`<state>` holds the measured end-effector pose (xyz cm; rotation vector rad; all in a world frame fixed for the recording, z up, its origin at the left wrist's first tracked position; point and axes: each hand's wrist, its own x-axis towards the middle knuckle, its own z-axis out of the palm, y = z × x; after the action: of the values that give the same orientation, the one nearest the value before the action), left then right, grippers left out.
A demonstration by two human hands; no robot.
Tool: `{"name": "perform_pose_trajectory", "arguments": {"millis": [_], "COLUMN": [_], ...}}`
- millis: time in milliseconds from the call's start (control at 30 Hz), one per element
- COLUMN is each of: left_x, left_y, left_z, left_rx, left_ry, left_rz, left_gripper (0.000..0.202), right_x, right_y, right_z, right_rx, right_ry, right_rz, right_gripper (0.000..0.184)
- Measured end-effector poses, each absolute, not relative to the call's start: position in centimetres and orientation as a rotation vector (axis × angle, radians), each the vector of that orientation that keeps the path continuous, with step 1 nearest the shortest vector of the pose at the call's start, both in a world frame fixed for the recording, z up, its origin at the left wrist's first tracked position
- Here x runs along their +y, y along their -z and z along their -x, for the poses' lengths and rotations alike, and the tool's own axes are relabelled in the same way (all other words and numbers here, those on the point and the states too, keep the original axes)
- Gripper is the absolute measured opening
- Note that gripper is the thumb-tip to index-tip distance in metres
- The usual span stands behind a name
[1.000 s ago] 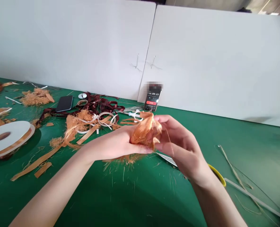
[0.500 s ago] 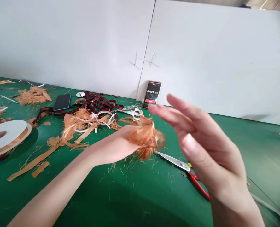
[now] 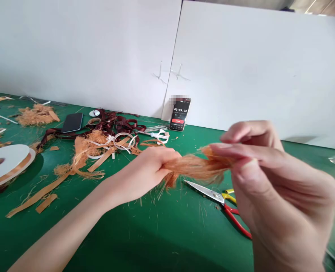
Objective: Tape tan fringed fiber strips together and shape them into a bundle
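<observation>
Over the flat green tabletop (image 3: pixel 145 234), a frayed bundle of orange-brown fibres (image 3: pixel 197 167) stretches from the bare left hand (image 3: pixel 152 166), clasped round it, to the bare right hand (image 3: pixel 286 192), apparently pinching its other end.

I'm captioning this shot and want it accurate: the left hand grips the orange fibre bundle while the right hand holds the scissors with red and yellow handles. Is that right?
Not quite: the right hand pinches the bundle too, while the scissors lie on the green table, as the head view shows. The rest stands.
</observation>
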<state>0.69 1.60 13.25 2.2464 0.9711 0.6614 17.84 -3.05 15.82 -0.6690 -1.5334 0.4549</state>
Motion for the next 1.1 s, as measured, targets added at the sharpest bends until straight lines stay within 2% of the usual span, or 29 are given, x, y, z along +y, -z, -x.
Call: {"name": "perform_pose_trajectory", "arguments": {"millis": [100, 200, 367, 567, 700, 867, 1100], "left_x": [1.9, 2.2, 2.6, 3.7, 4.6, 6.4, 7.4], "left_y": [-13.8, -14.5, -15.2, -15.0, -14.5, -12.7, -11.6], "left_z": [0.1, 1.2, 2.5, 3.1, 3.7, 4.4, 4.3], "left_rx": [1.010, 1.080, 1.120, 1.025, 1.046, 1.123, 1.297], "left_ry": [-0.767, -0.722, -0.553, -0.545, -0.385, -0.139, -0.348], "left_rz": [-2.264, -2.249, -2.107, -1.876, -1.795, -1.968, -2.119], "left_gripper": [0.023, 0.019, 0.038, 0.040, 0.045, 0.047, 0.034], "right_x": [-3.2, -3.2, -2.3, -0.3, 0.5, 1.2, 2.1], "right_y": [-16.3, -16.6, -16.3, -15.8, -15.3, -14.3, -13.8], "right_z": [-18.4, -19.1, -20.8, -23.0, -23.5, -23.4, -23.6], "right_rx": [-1.460, -1.368, -1.314, -1.617, -1.859, -2.101, -2.243], "right_ry": [-0.527, -0.527, -0.523, -0.536, -0.242, -0.147, -0.220], "right_rz": [0.743, 0.920, 1.099, 1.215, 1.455, 1.529, 1.821], "right_gripper": [0.019, 0.016, 0.008, 0.012, 0.008, 0.023, 0.020]}}
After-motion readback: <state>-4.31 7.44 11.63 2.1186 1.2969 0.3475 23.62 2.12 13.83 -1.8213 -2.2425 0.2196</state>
